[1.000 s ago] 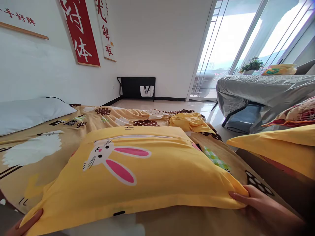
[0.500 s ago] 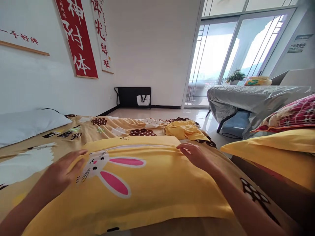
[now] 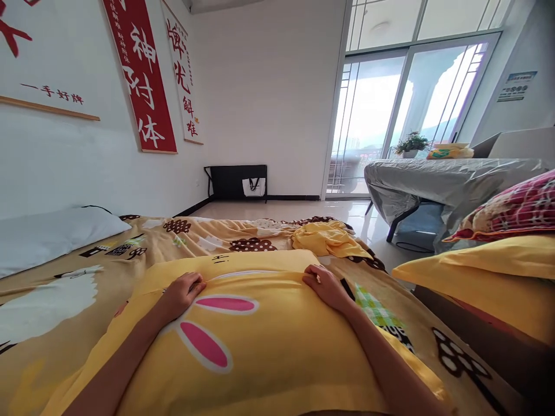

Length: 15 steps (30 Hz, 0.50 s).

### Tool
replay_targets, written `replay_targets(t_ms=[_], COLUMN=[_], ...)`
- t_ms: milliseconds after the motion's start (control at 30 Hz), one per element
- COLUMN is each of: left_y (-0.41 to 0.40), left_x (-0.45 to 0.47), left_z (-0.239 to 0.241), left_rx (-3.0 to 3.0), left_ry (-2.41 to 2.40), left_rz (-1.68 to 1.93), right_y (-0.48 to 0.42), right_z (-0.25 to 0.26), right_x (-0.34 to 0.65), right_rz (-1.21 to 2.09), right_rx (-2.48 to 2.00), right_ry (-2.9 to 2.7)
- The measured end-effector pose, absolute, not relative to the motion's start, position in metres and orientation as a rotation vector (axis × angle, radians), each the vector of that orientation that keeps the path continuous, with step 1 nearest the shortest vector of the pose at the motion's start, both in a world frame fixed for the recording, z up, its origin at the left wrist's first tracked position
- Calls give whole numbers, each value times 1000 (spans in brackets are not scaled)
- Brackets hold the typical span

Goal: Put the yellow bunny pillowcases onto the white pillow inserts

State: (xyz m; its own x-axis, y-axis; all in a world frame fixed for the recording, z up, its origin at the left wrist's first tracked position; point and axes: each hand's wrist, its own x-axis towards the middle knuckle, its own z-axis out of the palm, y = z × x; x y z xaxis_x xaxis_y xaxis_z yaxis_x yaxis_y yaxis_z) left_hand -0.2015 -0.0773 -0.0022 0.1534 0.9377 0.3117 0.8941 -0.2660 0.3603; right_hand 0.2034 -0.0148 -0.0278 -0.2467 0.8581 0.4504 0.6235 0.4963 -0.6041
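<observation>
Yellow cloth is seen under both hands: a pillow [image 3: 281, 341] printed with pink rabbit ears [image 3: 228, 304] is laid on the patterned bedspread [image 3: 121, 274], directly below the forearms and chiefly on the near side of the hands. Its far fold [image 3: 255, 276] is gripped, as far as can be judged, by the left hand [image 3: 184, 292] and the right hand [image 3: 324, 287]; all fingers are bent inward, though the fingertips are partly hidden by knuckles and cloth.

Risks, judged: the fold could be pulled crooked if more force is applied by one hand than by the other. Only a narrow edge seems to be held, so cloth might be lost from the fingers under a hard tug. The near part of the pillow is crossed by both forearms; if they are leaned on, the filling could be squashed and bunched. Should the pillow be pushed forward, the crumpled yellow cloth [image 3: 327, 238] just beyond the right hand could be shoved toward the bed's edge. Creases could be left in the bedspread by any such sliding.
</observation>
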Motion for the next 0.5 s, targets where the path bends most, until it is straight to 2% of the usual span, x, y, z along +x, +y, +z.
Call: replay_targets(t_ms=[167, 333, 500], left_y=[-66, -73, -83], left_x=[-194, -184, -167], left_z=[4, 24, 64], left_rx=[2285, 2231, 2283], left_ry=[2037, 2142, 2258], left_rz=[642, 810, 1415], right_y=[-23, -39, -55], right_z=[-14, -1, 9], right_x=[204, 191, 172], right_rz=[786, 1182, 916], right_rx=[-1150, -989, -838], right_ry=[-1699, -1209, -965])
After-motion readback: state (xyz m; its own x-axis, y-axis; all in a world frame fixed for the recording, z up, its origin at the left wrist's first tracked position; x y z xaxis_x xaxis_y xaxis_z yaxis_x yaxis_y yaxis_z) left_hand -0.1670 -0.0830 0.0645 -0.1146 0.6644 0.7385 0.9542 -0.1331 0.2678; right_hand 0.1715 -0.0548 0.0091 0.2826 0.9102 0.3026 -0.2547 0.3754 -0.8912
